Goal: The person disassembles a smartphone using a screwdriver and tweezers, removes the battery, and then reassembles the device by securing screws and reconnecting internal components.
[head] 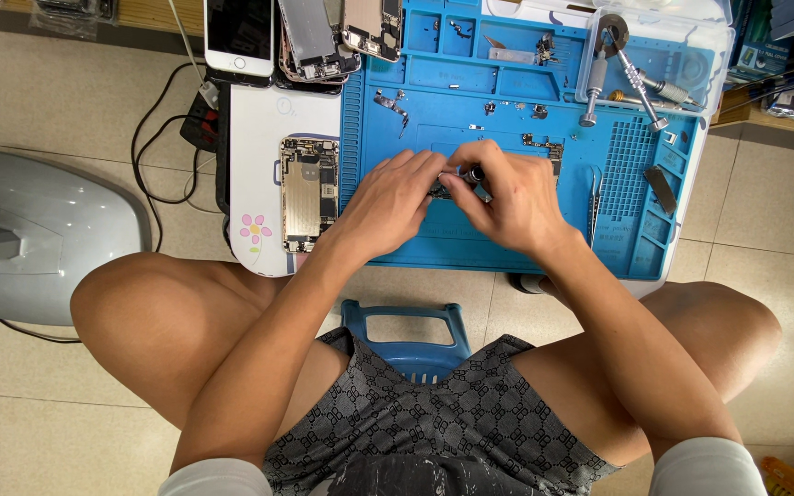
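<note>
Blue repair mat [507,239] on low table, tiled floor [29,422] | left hand [388,202], right hand [507,197] pinch small part [452,184] | opened phone [309,193] left

Matt blue rubbery mat [507,234]; shiny metal screwdrivers [631,73].

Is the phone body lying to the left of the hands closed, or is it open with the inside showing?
Open. The phone body lies on the white surface with no screen on it; its metal inner plate and small parts are exposed.
</note>
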